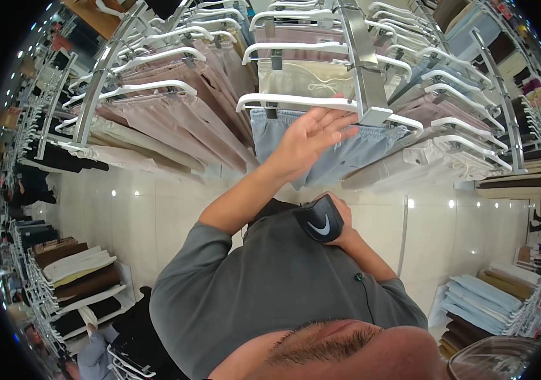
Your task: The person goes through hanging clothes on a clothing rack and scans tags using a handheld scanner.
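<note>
Hanging at the metal rail's (367, 69) near end: light-blue bottoms (341, 158), one white hanger (289, 99). My left grip (311, 140): unclenched, fingers extended at the hanger. My right grip (345, 217): behind a black item (308, 220), closure hidden. Risk: a careless nudge could dislodge the hanger.

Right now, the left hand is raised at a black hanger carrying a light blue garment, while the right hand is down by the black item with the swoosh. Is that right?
Not quite: the hanger is white, not black, as the head view shows. The left hand is raised at it, it carries a light blue garment, and the right hand is down by the black item with the swoosh.
</note>
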Demonstrator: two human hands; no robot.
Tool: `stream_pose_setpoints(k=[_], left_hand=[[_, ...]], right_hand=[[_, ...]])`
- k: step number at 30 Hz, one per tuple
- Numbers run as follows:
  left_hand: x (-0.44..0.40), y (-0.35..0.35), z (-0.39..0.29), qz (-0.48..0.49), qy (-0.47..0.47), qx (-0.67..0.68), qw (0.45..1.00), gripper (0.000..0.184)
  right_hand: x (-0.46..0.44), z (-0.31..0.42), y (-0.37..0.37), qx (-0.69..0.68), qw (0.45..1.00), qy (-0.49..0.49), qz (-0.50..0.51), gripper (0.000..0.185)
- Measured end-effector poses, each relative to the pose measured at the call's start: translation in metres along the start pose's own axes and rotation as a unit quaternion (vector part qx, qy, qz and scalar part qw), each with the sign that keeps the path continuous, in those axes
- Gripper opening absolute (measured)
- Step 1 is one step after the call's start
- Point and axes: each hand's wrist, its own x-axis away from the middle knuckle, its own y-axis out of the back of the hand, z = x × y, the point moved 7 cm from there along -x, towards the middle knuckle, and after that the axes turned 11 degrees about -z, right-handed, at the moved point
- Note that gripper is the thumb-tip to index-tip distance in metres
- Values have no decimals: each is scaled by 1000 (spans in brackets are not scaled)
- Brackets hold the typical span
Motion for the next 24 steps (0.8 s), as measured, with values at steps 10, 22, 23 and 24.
stream_pose_setpoints(k=[10, 22, 23, 24], left_hand=[[-25, 2, -16, -26, -10, 29, 999, 56], [-38, 15, -15, -53, -23, 17, 998, 53], [-39, 14, -15, -53, -20, 16, 998, 53], [-40, 16, -13, -53, -20, 15, 998, 53]], right_hand=[[1, -11, 7, -21, 999, 1, 26, 38], [0, -13, 4, -26, 999, -1, 38, 33], [0, -13, 5, -33, 999, -6, 35, 33], [-1, -14, 6, -41, 999, -11, 32, 33]])
